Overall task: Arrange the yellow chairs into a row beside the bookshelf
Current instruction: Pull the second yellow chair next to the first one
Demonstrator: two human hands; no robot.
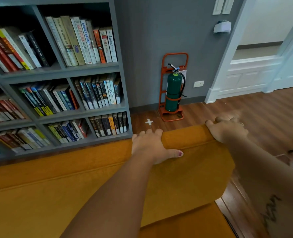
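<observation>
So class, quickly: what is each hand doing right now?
Left hand: fingers curled over the top edge of the yellow chair, holding it.
Right hand: holding the same edge, nearer the corner.

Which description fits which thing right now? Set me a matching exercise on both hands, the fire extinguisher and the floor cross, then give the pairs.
1. left hand
2. right hand
3. fire extinguisher
4. white cross

A. on the floor beside the bookshelf
B. grips the yellow chair back's corner
C. in an orange stand against the wall
D. grips the chair back's top edge, thumb on its near face

Pairs: 1-D, 2-B, 3-C, 4-A
</observation>
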